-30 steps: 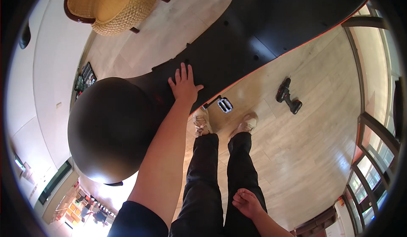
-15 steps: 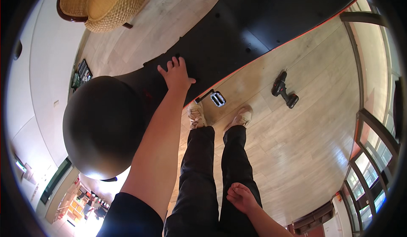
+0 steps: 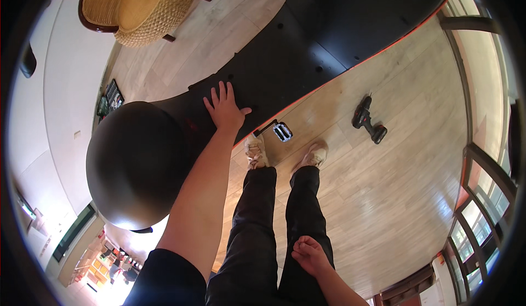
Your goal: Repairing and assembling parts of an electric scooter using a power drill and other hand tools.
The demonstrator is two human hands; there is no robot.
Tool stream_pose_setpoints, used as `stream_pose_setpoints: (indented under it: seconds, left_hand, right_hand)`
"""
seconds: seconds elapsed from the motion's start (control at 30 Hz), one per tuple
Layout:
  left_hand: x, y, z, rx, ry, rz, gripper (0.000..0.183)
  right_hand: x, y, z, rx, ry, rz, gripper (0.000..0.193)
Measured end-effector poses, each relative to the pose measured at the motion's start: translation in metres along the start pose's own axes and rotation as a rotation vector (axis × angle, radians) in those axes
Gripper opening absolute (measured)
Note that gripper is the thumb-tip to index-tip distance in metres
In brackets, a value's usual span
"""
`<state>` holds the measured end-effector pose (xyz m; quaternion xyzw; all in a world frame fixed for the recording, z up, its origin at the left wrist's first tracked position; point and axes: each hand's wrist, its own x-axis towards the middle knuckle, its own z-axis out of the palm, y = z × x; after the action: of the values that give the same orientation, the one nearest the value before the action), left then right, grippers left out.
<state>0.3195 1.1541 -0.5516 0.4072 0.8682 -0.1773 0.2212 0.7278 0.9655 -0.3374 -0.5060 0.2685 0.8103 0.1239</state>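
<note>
My left hand [image 3: 226,109] lies flat with fingers spread on the smooth black casing [image 3: 285,59] of a large machine, which stretches diagonally from the left to the upper right. Just left of that forearm, the casing ends in a big round black dome [image 3: 134,163]. From its orange-trimmed lower edge a pedal [image 3: 282,131] sticks out on a short crank, near my left shoe. Over my right thigh hangs my right hand [image 3: 311,255], its fingers curled in. Whether anything small is inside cannot be seen.
A black cordless drill [image 3: 368,120] lies on the wooden floor to the right. A woven chair [image 3: 153,10] stands at the upper left. Beyond the dome an open tool case [image 3: 114,95] sits by the white wall. Framed glass panels [image 3: 476,224] line the right side.
My left hand's fingers have straightened and lie flatter on the casing. The view has shifted slightly. My right hand stays curled over the thigh.
</note>
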Motion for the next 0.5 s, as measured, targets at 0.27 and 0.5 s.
stream_pose_setpoints:
  seconds: [0.27,0.5]
  left_hand:
    - [-0.042,0.018,-0.018,0.114,-0.174,0.025,0.13]
    - [-0.046,0.008,-0.005,-0.052,-0.098,-0.001,0.122]
  right_hand:
    - [0.005,-0.037,0.016,-0.362,0.192,-0.041,0.014]
    - [0.073,-0.148,0.116,-0.767,-0.012,-0.216,0.016]
